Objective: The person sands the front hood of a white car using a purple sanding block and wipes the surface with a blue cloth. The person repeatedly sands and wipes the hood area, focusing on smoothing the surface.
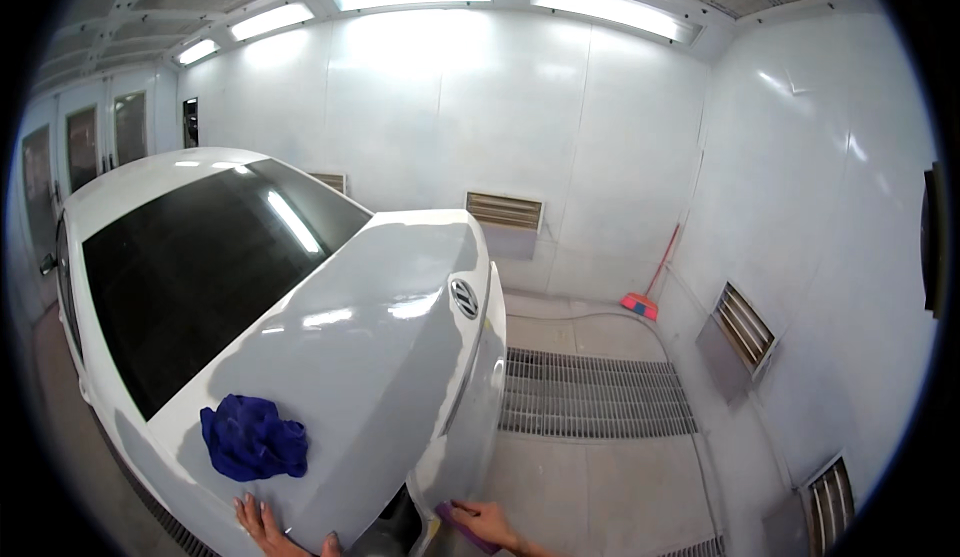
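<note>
My right hand (488,524) has its fingers closed around a purple pad (460,529), pinching it against the car's rear corner (455,477), low in my view and just right of the dark opening (398,527). The pad lies on the left side of those fingers, its long axis slanting from far left to near right, with its far end at the panel's edge. How firmly it presses there I can't tell. My right hand is the nearer one; my left (262,529) is across the opening, holding nothing, fingers a little spread on the grey-patched trunk lid (350,387), thumb well apart. Part of that palm is cut off by the lower edge. Just beyond my left fingertips a crumpled blue cloth (253,439) lies on the lid, clear of the pad. The opening and its edge are the nearest break in the surface, right between my hands. Farther up the car are the badge (464,299) and the dark rear window (215,272). Off to the right are a floor grate (598,392) and, by the wall, a red broom (640,305), both well apart from me.
</note>
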A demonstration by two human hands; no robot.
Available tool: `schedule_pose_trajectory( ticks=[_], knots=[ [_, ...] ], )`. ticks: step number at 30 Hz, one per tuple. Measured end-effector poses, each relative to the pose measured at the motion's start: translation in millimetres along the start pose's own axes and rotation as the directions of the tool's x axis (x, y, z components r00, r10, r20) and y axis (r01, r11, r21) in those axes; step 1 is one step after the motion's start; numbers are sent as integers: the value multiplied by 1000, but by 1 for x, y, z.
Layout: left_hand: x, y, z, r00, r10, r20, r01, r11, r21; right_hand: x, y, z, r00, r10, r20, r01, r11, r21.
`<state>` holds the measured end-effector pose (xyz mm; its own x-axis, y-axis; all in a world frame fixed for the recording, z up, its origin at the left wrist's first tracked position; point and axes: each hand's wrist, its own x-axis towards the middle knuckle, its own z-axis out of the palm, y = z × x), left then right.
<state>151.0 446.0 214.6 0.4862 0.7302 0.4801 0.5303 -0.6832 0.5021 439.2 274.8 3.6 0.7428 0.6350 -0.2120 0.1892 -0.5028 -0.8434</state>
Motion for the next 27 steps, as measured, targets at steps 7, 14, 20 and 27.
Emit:
schedule_pose_trajectory(
  ticks=[7, 14, 20, 27],
  knots=[
    [-5, -10, 9, 996, 56, -75, -57, 998, -10, -9, -27, -11, 999, 42, 26, -43, 997, 56],
    [-4, -11, 7, 998, 57, -27, -57, 998, 10, -6, -16, -10, 999, 33, 37, -33, 999, -2],
    [-4, -10, 8, 999, 38, -36, -38, 999, 4, -16, -17, 10, 1000, -25, 3, 25, 1000, 10],
    [-3, -8, 5, 1000, 10, -4, -10, 1000, 12, 2, -14, -4, 1000, -24, -9, 24, 999, 34]
  ],
)
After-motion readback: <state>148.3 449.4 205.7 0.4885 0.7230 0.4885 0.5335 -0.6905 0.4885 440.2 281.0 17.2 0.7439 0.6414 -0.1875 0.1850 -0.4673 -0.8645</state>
